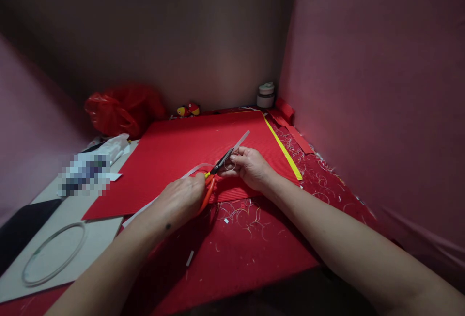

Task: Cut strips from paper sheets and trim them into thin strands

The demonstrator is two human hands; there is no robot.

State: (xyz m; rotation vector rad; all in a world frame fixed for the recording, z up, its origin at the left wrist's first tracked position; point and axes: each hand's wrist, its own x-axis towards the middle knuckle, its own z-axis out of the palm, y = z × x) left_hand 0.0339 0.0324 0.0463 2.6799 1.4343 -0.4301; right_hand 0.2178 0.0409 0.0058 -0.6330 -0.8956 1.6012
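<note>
My left hand [183,195] is closed around the orange handles of a pair of scissors [208,195]. Their dark blades point up and to the right, towards my right hand [249,168]. Between its thumb and fingers my right hand pinches a narrow translucent strip [241,139], whose free end sticks up past the blades. A thin curl hangs by those fingers. Another pale length of strip [198,168] runs back from the scissors towards the lower left, partly behind my left hand. Both hands are above a red ribbed sheet [174,146].
A yellow sheet edge [283,146] shows under the red sheet. Thin curled offcuts [254,214] litter the red tabletop [232,267]. A clear hoop [54,253] lies on a pale board at left. Behind are a red plastic bag [123,107], small toys [189,109] and a lidded jar [265,95].
</note>
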